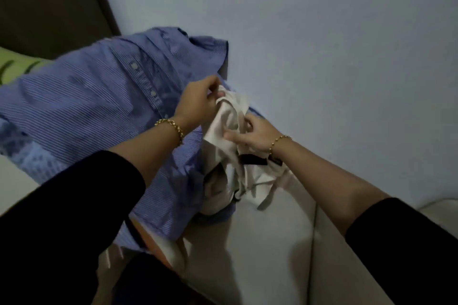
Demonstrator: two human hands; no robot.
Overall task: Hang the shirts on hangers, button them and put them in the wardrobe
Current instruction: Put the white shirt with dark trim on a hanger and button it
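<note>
The left hand (198, 101) has its fingers curled in, pinching the far end of a cream shirt (230, 116) between thumb and fingertips. The right hand (254, 132) grips the same cloth just below: its thumb (234, 136) lies straight along a fold, pointing left, while the other fingers are bent into the fabric.

The cream shirt is bunched into a loose rope. Its long axis runs from the hands, at the far end, back towards the person, where it slumps in folds. A black label (252, 160) shows just under the right wrist. How the shirt faces beyond that is hard to tell in the crumple.

It lies on and against a blue striped shirt (86, 101), spread wide to the left. That shirt's band of white buttons (134, 66) runs diagonally from upper left down to the left wrist.

Each wrist wears a gold bracelet (173, 126), and black sleeves (74, 205) cover the forearms. Both shirts rest on a pale grey cushion (260, 242) against a light wall (322, 44). A green pillow (17, 64) shows at the left edge.
</note>
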